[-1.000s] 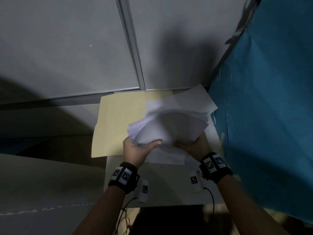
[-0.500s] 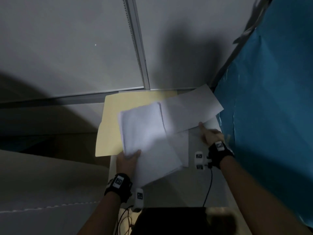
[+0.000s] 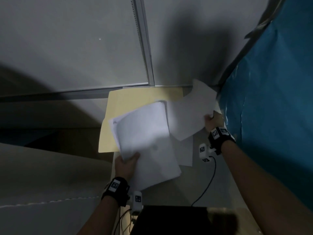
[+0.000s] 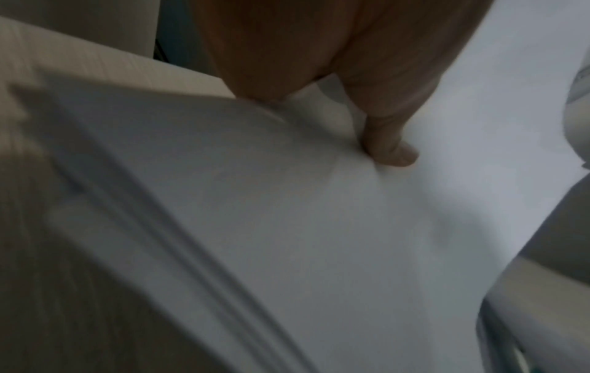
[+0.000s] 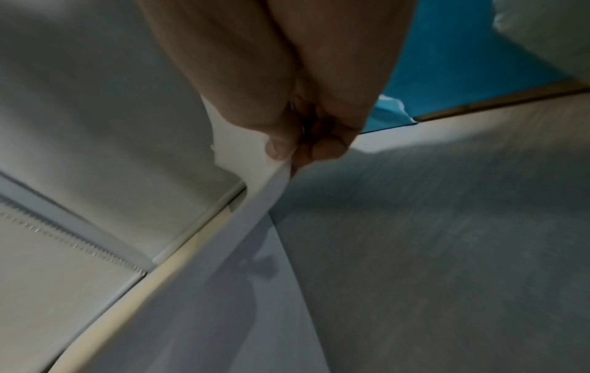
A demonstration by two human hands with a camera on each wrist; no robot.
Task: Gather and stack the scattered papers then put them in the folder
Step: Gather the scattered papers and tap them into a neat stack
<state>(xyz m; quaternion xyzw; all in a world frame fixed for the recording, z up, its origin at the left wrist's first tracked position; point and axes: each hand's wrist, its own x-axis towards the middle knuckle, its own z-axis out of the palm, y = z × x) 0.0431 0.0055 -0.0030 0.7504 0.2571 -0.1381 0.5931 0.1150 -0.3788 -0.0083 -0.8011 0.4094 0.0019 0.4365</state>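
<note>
My left hand (image 3: 127, 162) grips a stack of white papers (image 3: 145, 143) by its near left corner, thumb on top (image 4: 387, 149); the stack (image 4: 287, 227) tilts over the pale yellow folder (image 3: 135, 100). To the right, my right hand (image 3: 212, 120) pinches the edge of a single white sheet (image 3: 188, 114), lifted and curved, with its far corner at the wall. The right wrist view shows thumb and fingers (image 5: 280, 149) pinching that sheet (image 5: 252, 161). Another white sheet (image 3: 185, 153) lies flat on the table, partly under the stack.
The small white table (image 3: 169, 194) is hemmed by a grey wall (image 3: 84, 48) with a metal strip behind and a blue tarp (image 3: 271, 107) on the right. A dark object (image 3: 177, 219) sits at the near edge. Cables hang from both wrist cameras.
The hands parted: my left hand carried the stack left and nearer, while my right hand reached right, pinched the loose sheet's edge and lifted it.
</note>
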